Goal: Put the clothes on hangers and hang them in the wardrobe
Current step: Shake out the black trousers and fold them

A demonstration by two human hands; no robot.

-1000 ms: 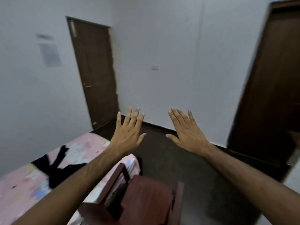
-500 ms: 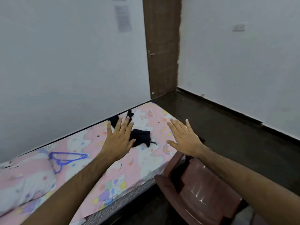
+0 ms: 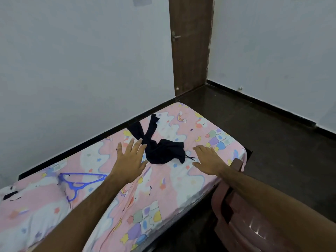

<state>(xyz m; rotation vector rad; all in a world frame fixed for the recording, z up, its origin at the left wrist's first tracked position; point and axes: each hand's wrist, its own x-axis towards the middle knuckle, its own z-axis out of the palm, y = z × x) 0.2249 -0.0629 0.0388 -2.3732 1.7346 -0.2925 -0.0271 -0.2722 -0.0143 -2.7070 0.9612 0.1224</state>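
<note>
Dark navy crumpled cloth garment (image 3: 161,150) on the pink cartoon-print bed (image 3: 181,179) now lies between the empty, spread-fingered left hand (image 3: 130,160) and right hand (image 3: 209,160), blue plastic hanger (image 3: 80,180) nearby, since the gaze dropped bedward; likely pickup comes next

Dark navy garment (image 3: 161,148) crumpled on the bedsheet, blue plastic hanger (image 3: 80,180) lying flat, well apart

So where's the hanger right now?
The blue hanger lies flat on the pink bed sheet, left of the left hand, away from the dark garment.
</note>
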